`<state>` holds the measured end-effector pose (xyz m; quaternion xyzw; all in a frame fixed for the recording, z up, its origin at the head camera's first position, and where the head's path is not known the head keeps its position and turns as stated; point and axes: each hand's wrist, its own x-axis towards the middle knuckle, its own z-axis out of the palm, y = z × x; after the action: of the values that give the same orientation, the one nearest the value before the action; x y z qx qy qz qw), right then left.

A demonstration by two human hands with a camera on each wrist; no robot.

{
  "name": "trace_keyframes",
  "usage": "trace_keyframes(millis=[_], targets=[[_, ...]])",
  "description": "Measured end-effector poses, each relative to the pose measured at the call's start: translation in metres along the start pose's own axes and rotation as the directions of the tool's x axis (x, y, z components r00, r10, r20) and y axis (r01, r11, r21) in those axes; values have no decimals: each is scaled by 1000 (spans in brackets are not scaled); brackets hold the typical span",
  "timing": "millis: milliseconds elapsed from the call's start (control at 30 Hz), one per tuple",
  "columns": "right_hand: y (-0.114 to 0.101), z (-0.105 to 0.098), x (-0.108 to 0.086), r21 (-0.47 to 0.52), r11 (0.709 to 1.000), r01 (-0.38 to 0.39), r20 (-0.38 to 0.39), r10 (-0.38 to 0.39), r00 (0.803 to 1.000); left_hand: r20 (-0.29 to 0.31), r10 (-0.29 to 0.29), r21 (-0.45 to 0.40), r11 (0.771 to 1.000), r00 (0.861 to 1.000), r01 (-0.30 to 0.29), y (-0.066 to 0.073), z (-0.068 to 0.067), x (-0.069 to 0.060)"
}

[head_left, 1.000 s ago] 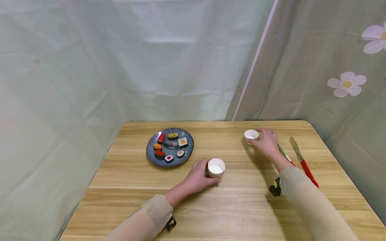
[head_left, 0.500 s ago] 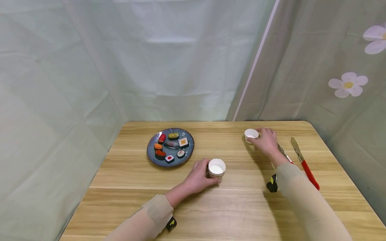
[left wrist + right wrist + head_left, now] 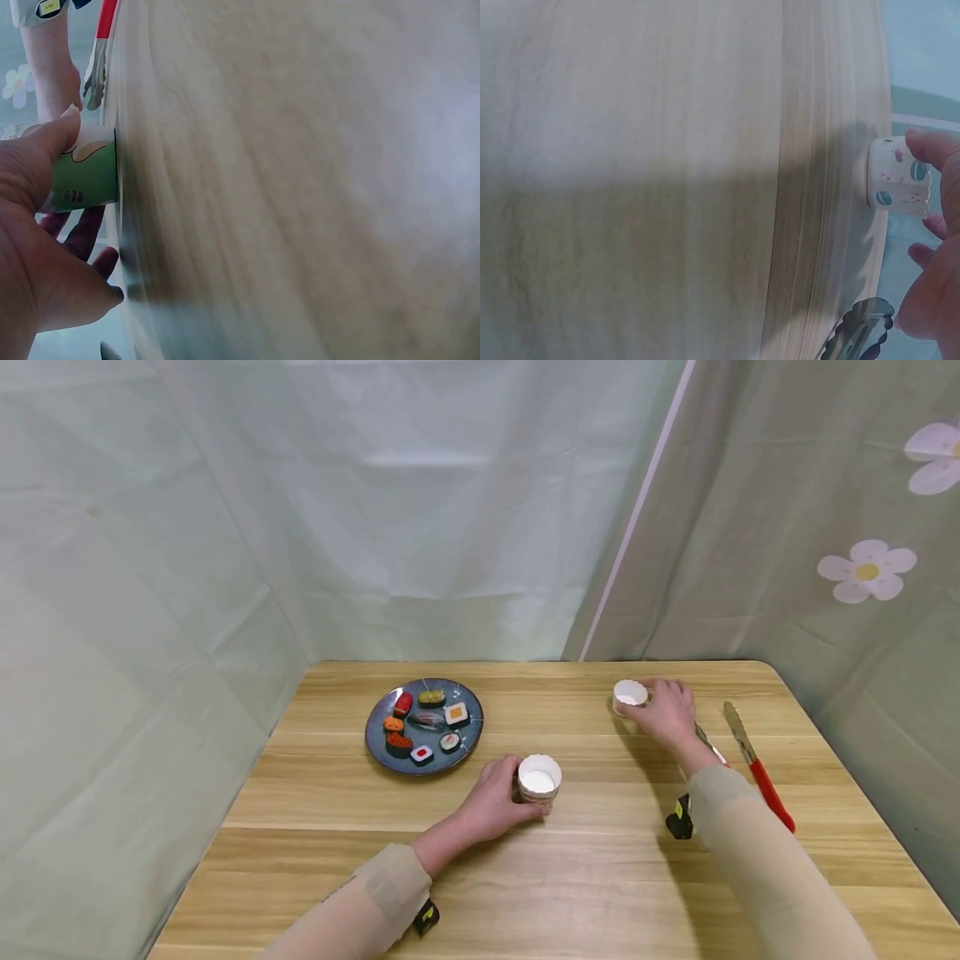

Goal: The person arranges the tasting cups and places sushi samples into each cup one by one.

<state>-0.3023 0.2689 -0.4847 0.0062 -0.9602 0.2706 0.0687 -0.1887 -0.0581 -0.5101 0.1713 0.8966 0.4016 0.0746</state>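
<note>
My left hand [image 3: 497,802] holds a paper baking cup [image 3: 538,778] near the middle of the table, thumb on one side and fingers on the other. In the left wrist view the cup [image 3: 86,176] shows a green printed side, its base at the tabletop. Farther back on the right, my right hand [image 3: 666,714] grips a second, white paper baking cup [image 3: 630,695] by its side. Small teal and pink prints mark this cup [image 3: 896,178] in the right wrist view. Both cups stand upright; white shows inside each.
A blue plate [image 3: 381,752] with several sushi pieces sits at the back left of the wooden table [image 3: 570,877]. Red-handled tongs [image 3: 757,768] lie on the right, partly behind my right forearm. Curtains [image 3: 465,527] hang close behind the table.
The right hand and its cup have shifted slightly to the right, and the right sleeve has moved a little. My left hand and its cup stay in place.
</note>
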Motion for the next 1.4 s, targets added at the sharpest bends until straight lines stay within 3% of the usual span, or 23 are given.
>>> trace_keyframes(millis=[600,933,1133,1400], targets=[[-3,-6,-8,24,999,23,-35,-22,999,-5,14,5,1000,1000,-14,-1,1,1],[-18,-3,-15,59,984,169,-147,-159,976,-3,12,-2,1000,1000,-12,-2,1,1],[-29,3,-22,100,970,221,-127,-208,970,-9,17,1,1000,1000,-17,-4,2,2],[-46,5,-35,158,964,214,-56,-207,977,-14,25,0,1000,1000,-25,-4,2,2]])
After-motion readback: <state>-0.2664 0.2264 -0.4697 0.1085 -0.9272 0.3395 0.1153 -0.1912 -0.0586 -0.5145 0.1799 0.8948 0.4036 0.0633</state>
